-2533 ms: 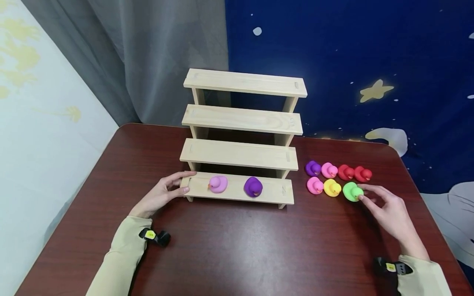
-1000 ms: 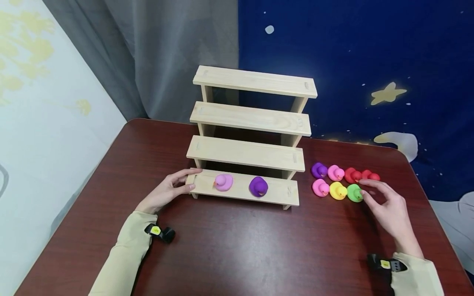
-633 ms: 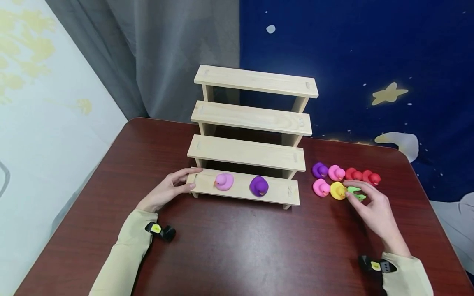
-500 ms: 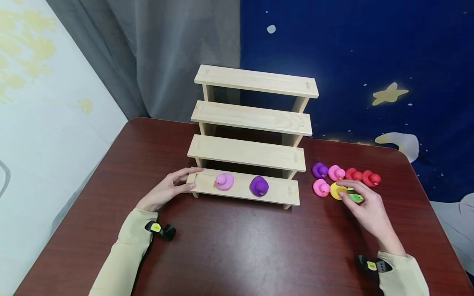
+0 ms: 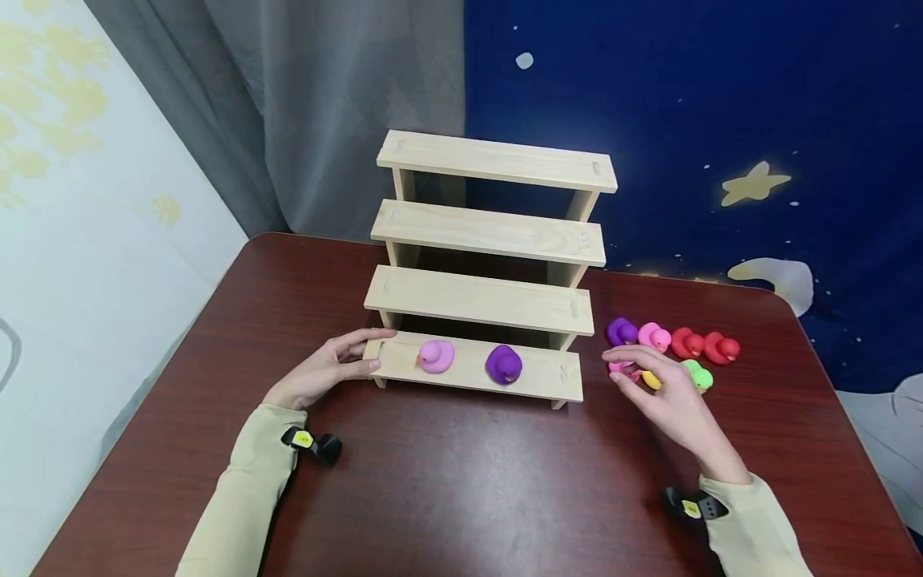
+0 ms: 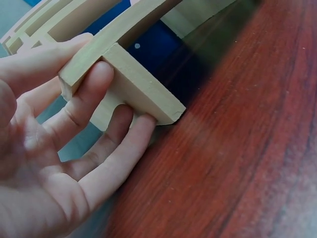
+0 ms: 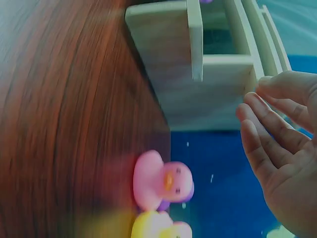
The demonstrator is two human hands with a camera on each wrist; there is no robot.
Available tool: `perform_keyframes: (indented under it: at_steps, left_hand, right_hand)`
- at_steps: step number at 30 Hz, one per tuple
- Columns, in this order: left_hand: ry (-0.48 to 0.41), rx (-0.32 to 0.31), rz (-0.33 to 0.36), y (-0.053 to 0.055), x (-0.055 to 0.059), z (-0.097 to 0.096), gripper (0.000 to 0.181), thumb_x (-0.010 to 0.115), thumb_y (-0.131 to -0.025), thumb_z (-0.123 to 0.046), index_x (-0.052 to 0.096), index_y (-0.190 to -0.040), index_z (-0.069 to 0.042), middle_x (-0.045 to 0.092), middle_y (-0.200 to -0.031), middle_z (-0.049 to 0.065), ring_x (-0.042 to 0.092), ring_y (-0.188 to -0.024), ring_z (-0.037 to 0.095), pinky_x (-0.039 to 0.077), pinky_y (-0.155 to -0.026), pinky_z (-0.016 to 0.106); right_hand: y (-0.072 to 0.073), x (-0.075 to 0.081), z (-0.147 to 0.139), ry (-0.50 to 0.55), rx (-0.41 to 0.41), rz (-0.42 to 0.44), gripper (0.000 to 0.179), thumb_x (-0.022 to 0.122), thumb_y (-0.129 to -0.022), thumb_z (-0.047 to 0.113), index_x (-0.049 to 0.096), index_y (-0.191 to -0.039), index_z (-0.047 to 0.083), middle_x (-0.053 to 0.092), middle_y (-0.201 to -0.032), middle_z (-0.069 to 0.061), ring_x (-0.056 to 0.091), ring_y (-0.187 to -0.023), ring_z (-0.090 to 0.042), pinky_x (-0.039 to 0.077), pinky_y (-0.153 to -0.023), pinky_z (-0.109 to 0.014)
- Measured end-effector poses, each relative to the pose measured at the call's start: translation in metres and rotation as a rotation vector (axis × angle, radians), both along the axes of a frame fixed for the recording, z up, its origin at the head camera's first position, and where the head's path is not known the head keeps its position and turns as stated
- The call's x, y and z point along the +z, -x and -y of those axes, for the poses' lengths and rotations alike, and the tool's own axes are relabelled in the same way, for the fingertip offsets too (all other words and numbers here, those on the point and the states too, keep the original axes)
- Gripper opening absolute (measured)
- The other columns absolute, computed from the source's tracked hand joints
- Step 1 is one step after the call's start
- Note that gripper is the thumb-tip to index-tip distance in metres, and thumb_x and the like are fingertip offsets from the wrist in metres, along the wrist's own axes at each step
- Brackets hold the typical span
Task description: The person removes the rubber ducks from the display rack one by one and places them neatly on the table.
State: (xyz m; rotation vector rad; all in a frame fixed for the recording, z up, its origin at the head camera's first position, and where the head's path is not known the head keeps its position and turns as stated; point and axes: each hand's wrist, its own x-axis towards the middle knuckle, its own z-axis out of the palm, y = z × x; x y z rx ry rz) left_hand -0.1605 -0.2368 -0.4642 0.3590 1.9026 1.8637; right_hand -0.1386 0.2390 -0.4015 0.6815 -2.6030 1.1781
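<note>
My left hand (image 5: 317, 375) grips the left end of the bottom step of a stepped wooden shelf (image 5: 479, 295), thumb and fingers around the board's end in the left wrist view. A light purple rubber duck (image 5: 437, 357) and a dark purple duck (image 5: 504, 365) sit on that step. Above the front row of ducks hovers my right hand (image 5: 671, 398), its fingers extended, holding nothing. It partly hides a pink duck (image 7: 148, 181) and a yellow duck (image 5: 651, 380); both show below it in the right wrist view. Beside them is a green duck (image 5: 698, 373).
Behind that row stand a purple duck (image 5: 621, 331), a pink duck (image 5: 654, 336) and two red ducks (image 5: 687, 343). All rest on the dark brown table (image 5: 461, 481), right of the shelf. A grey curtain (image 5: 360, 96) and a blue starry backdrop (image 5: 634, 120) hang behind.
My right hand has left the green duck and moved left, past the yellow duck, to above the pink duck. My left hand has kept its grip on the shelf.
</note>
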Motion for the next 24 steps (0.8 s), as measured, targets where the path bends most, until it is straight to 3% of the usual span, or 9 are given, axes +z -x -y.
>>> perform_keyframes:
  at_steps: [4,8,13,21,24]
  left_hand:
    - [-0.017,-0.026,-0.012,0.002,-0.003,0.002,0.052,0.062,-0.094,-0.006,0.044,-0.144,-0.007,0.065,-0.114,0.020,0.063,-0.101,0.027,0.051,-0.085,0.035]
    - [-0.038,-0.042,-0.006,0.003,-0.005,0.004,0.052,0.061,-0.095,-0.004,0.044,-0.144,-0.007,0.065,-0.112,0.021,0.063,-0.102,0.027,0.051,-0.085,0.037]
    - [-0.062,-0.043,0.007,0.005,-0.006,0.005,0.053,0.060,-0.095,-0.002,0.043,-0.144,-0.006,0.065,-0.114,0.019,0.063,-0.102,0.026,0.051,-0.085,0.037]
    - [-0.094,-0.059,0.029,0.005,-0.008,0.005,0.054,0.059,-0.095,-0.001,0.041,-0.145,-0.006,0.064,-0.114,0.020,0.064,-0.099,0.024,0.052,-0.083,0.039]
    - [-0.107,-0.064,0.042,0.004,-0.008,0.005,0.054,0.059,-0.095,-0.001,0.041,-0.146,-0.007,0.064,-0.113,0.021,0.065,-0.098,0.024,0.052,-0.083,0.040]
  right_hand:
    - [0.006,-0.015,0.003,0.002,0.064,0.006,0.036,0.076,-0.076,-0.010,0.071,-0.108,0.007,0.067,-0.108,-0.005,0.059,-0.098,-0.014,0.043,-0.082,-0.013]
    - [0.007,-0.017,0.013,0.007,0.110,0.026,0.034,0.076,-0.078,-0.007,0.071,-0.109,0.008,0.066,-0.110,-0.001,0.058,-0.104,-0.013,0.042,-0.089,-0.015]
    - [0.010,-0.017,0.025,0.017,0.172,-0.009,0.032,0.074,-0.080,-0.007,0.071,-0.109,0.006,0.067,-0.109,-0.001,0.058,-0.106,-0.015,0.039,-0.093,-0.017]
    - [0.012,-0.018,0.044,0.051,0.244,0.041,0.027,0.072,-0.085,0.000,0.070,-0.110,0.008,0.067,-0.107,0.000,0.060,-0.103,-0.015,0.046,-0.084,-0.023]
    - [0.013,-0.017,0.050,0.061,0.251,0.050,0.026,0.072,-0.086,0.002,0.070,-0.111,0.009,0.067,-0.106,-0.001,0.060,-0.096,-0.015,0.047,-0.072,-0.027]
